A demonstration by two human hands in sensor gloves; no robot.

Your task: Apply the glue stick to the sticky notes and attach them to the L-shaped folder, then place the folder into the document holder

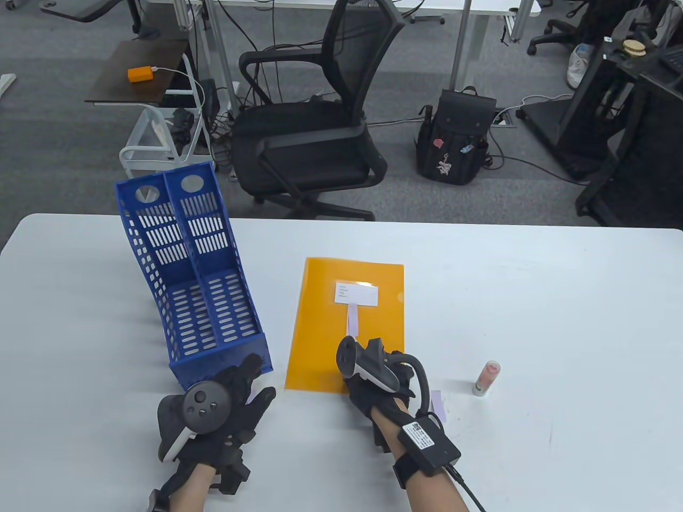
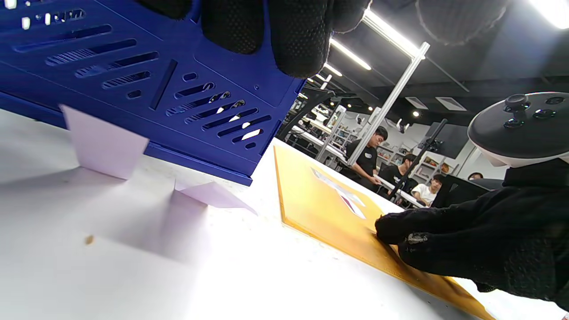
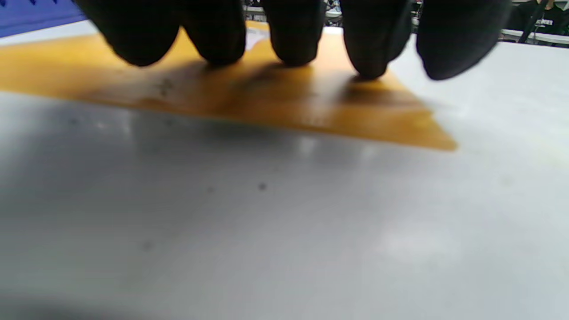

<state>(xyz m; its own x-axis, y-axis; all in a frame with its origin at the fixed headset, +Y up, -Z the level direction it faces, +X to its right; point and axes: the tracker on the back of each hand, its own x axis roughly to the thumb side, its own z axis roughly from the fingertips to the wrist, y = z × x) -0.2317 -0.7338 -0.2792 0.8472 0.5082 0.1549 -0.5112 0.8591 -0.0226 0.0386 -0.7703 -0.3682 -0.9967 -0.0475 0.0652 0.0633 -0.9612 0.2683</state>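
Note:
The orange L-shaped folder point(image 1: 347, 320) lies flat mid-table, carrying a white label point(image 1: 356, 294) and a pale lilac sticky note point(image 1: 352, 320) below it. My right hand point(image 1: 373, 386) presses its fingertips point(image 3: 284, 44) onto the folder point(image 3: 266, 102) at its near right corner. The blue document holder point(image 1: 213, 298) stands tilted to the folder's left. My left hand point(image 1: 251, 384) rests at its near end, fingers point(image 2: 293, 40) extended against the blue front wall point(image 2: 155, 89). A pink glue stick point(image 1: 486, 378) stands upright to the right. Loose sticky notes point(image 2: 104, 146) lie under my left hand.
Another lilac sticky note point(image 1: 438, 405) lies on the table just right of my right wrist. A black office chair point(image 1: 315, 133) stands beyond the table's far edge. Bare white tabletop point(image 1: 560, 298) stretches to the right.

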